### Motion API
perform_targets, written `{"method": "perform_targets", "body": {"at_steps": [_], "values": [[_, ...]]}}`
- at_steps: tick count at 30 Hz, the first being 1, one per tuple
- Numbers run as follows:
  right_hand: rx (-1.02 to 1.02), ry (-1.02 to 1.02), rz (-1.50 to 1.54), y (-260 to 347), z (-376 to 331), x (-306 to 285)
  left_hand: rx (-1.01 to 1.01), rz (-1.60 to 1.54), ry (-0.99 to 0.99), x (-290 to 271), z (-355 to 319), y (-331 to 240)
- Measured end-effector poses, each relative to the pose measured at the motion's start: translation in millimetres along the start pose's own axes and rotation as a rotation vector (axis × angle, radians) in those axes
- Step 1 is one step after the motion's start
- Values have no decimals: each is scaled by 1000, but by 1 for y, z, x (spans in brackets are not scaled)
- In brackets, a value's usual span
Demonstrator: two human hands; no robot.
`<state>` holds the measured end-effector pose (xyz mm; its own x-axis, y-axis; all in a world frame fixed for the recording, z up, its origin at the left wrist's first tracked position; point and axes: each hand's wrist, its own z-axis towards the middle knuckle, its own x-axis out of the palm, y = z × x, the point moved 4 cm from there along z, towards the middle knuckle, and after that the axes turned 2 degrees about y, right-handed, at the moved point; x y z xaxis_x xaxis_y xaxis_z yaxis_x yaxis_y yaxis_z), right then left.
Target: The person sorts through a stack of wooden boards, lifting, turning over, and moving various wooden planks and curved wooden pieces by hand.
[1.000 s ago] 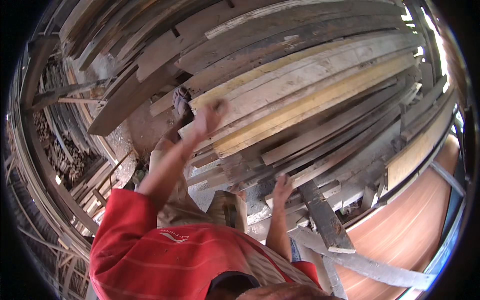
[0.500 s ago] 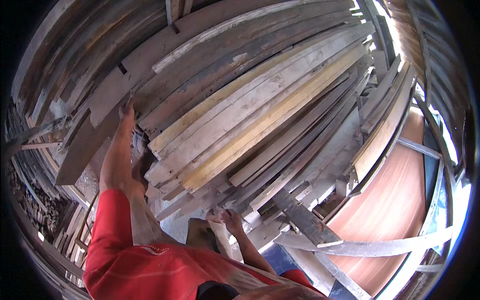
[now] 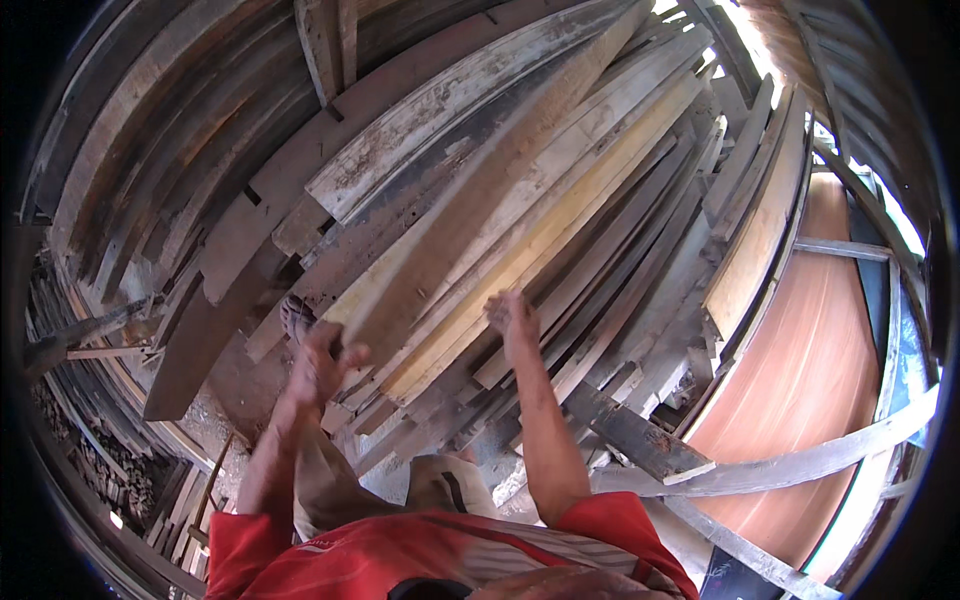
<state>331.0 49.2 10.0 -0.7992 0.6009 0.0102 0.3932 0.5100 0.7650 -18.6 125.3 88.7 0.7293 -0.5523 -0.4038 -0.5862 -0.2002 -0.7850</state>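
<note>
A long brown plank (image 3: pixel 460 215) lies slantwise across a pile of paler planks, its outline slightly blurred. Just beside its near end is my left hand (image 3: pixel 322 365), fingers apart; whether the thumb touches the wood I cannot tell. My right hand (image 3: pixel 513 316) hovers over the right side of the pile, near a yellowish plank (image 3: pixel 560 240), with loosely spread fingers and nothing visible in them. Behind the brown plank rests a whitish, dirt-stained board (image 3: pixel 400 145).
Curved stacks of dark boards (image 3: pixel 130 150) line the left. Thin dark planks (image 3: pixel 600 270) fill the right of the pile. A reddish-brown sheet (image 3: pixel 790 390) leans behind a wooden rail (image 3: pixel 800 478). A sandaled foot (image 3: pixel 297 315) stands beside the pile, near my left hand.
The brown plank now lies over the pale planks. My left hand has come back from the far boards toward its near end. My right hand has risen forward from beside my leg.
</note>
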Motion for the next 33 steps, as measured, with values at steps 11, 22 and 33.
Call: {"method": "perform_targets", "body": {"at_steps": [11, 22, 33], "values": [[63, 297, 436, 82, 83, 38, -254, -393, -286, -83, -219, -27], [-150, 475, 706, 115, 71, 157, -592, -422, -856, -85, -396, 132], [111, 299, 470, 33, 10, 193, -434, -70, -1552, -105, -413, 278]]}}
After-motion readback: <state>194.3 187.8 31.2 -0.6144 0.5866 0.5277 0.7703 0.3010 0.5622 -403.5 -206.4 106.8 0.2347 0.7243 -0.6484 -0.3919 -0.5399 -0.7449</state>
